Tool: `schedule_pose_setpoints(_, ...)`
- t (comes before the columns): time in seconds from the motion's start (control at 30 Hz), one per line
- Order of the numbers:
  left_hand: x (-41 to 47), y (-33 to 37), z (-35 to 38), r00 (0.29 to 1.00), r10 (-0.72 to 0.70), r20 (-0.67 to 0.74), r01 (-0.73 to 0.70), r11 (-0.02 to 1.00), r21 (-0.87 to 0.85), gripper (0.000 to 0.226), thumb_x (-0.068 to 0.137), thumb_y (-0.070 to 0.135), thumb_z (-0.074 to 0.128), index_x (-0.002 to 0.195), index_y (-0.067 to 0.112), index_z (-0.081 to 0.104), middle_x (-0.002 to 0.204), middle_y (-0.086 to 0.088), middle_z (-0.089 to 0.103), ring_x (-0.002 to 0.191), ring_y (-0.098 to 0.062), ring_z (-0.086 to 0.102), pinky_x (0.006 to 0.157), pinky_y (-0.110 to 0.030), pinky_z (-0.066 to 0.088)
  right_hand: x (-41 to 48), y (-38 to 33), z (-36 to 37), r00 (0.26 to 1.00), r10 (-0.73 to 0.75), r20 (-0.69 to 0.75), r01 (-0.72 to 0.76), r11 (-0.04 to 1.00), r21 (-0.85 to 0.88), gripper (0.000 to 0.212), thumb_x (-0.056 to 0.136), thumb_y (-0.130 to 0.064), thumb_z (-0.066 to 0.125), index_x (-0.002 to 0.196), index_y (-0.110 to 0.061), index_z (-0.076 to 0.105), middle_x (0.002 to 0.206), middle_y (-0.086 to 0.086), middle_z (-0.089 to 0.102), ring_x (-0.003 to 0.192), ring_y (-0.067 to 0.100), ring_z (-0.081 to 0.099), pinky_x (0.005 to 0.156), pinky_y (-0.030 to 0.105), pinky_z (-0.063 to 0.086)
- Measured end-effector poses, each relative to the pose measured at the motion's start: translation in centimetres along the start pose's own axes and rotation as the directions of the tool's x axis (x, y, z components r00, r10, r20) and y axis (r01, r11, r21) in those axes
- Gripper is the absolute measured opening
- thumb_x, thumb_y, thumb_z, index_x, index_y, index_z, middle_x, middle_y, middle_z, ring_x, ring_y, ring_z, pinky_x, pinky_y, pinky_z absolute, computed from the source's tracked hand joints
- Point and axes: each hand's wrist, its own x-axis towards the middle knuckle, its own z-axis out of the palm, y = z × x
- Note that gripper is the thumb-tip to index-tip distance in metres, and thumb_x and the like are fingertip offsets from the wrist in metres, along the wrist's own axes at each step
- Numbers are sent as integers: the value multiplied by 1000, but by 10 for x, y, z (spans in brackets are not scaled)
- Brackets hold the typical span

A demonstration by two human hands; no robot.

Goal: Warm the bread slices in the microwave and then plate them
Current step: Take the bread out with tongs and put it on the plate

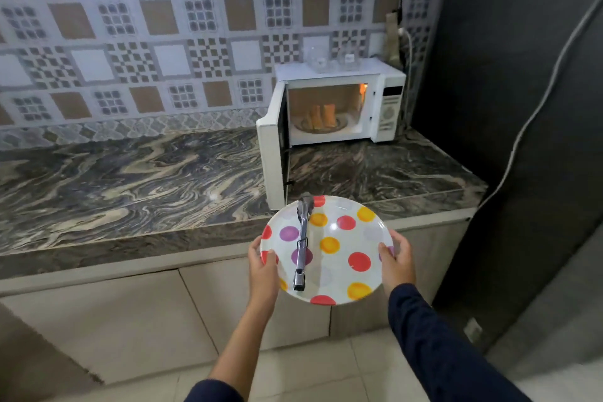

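A white plate with red, yellow and purple dots [346, 238] is held level in front of the counter edge. My left hand [262, 263] grips its left rim and my right hand [396, 258] grips its right rim. Metal tongs [302, 243] lie along the plate's left half, tips pointing away from me. On the counter stands a white microwave [339, 101] with its door [272, 153] swung open to the left and its inside lit. Two or three bread slices [323, 116] stand upright on the glass turntable inside.
The marbled dark countertop [130, 179] stretches to the left, backed by a patterned tile wall. Clear glass containers [329, 59] sit on top of the microwave. A dark wall with a white cable [535, 108] runs along the right. Beige cabinets lie below the counter.
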Motion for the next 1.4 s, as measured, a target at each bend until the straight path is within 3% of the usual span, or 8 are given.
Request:
schedule_pose_setpoints(0.1,9,-1,42,997,-10,80,10,1000,0,30,95,2,37,119,19,41,96,-2,57,81,-11,55,67,-25,45,23,-9,-27,995,-24,-92,23,1000,-10,34,93,-9,49,127,-12,47,109,9,53,95,22,54,81,33,47)
schedule_pose_setpoints(0.33,70,-11,130,983,-18,181,17,1000,5,33,94,1,39,123,17,42,100,-1,56,85,-14,55,74,-28,48,110,-22,-47,980,-16,-197,16,1000,0,36,94,-7,48,130,-10,46,116,15,55,93,25,55,82,37,47)
schedule_pose_setpoints(0.47,123,-18,169,986,-31,166,24,999,40,33,94,1,39,123,16,41,92,6,54,77,-7,53,66,-20,44,174,-23,-28,972,5,-233,-11,1000,-24,35,94,-9,49,128,-15,48,108,13,58,89,24,56,84,43,52)
schedule_pose_setpoints(0.63,193,-18,203,989,-59,139,44,993,106,38,93,-3,36,130,6,38,113,-20,56,87,-20,51,66,-21,42,245,-25,4,968,22,-252,-50,993,-107,32,93,-14,51,125,-20,50,117,12,58,99,29,60,86,45,53)
schedule_pose_setpoints(0.77,240,-21,220,991,-37,125,21,992,128,37,91,-4,38,126,7,43,114,-18,59,97,-26,57,78,-30,47,299,-25,28,980,18,-200,-49,987,-150,33,94,-13,50,125,-19,49,117,13,58,94,25,58,85,45,54)
schedule_pose_setpoints(1.0,297,-32,250,997,-75,-35,80,983,166,37,85,-4,46,118,11,53,91,-5,64,83,-25,60,75,-34,49,393,-25,65,998,23,-57,-39,951,-305,34,94,-16,46,128,-15,46,120,16,59,105,34,58,86,39,49)
schedule_pose_setpoints(1.13,315,-33,270,990,-66,-124,88,979,183,38,85,-6,47,118,10,54,102,-7,63,94,-26,60,87,-39,50,440,-25,77,997,47,57,-21,922,-387,34,95,-16,44,128,-12,44,119,17,59,105,34,57,90,38,46)
schedule_pose_setpoints(1.4,339,-45,281,975,-40,-217,102,954,281,37,81,-11,49,111,7,60,104,-12,65,96,-31,62,87,-40,51,494,-14,89,950,164,264,19,817,-576,29,94,-17,48,122,-8,47,108,17,62,101,33,59,88,36,45)
